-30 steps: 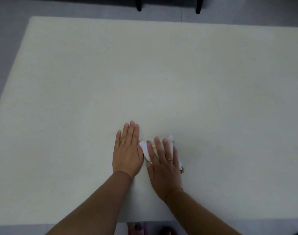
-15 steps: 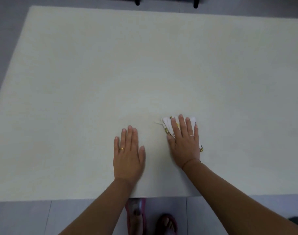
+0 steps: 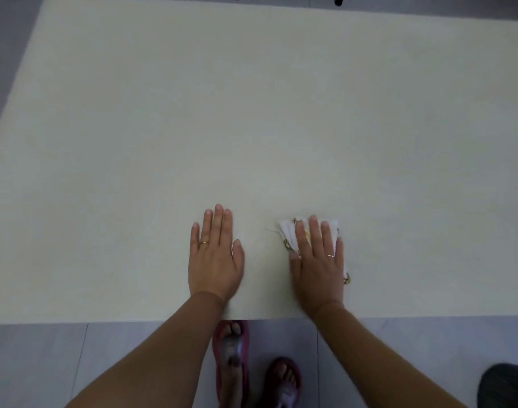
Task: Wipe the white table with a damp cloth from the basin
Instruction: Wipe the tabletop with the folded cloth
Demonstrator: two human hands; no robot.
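The white table (image 3: 252,113) fills most of the head view. My left hand (image 3: 215,254) lies flat on it near the front edge, fingers straight, with nothing under it. To its right, my right hand (image 3: 319,260) presses palm-down on a folded white cloth (image 3: 287,232) with small yellow-brown marks. The cloth shows beyond the fingertips and at the hand's left and right sides; the rest is hidden under the palm. A gap of bare tabletop separates the two hands. No basin is in view.
The table's front edge (image 3: 104,320) runs just behind my wrists, with grey floor below it. My feet in red sandals (image 3: 231,348) stand under that edge. A dark object (image 3: 508,387) sits at the bottom right. Dark furniture legs (image 3: 337,0) show past the far edge.
My right hand slid the cloth to the right, away from my left hand, then drew it a little toward the front edge. The left hand stayed flat in place.
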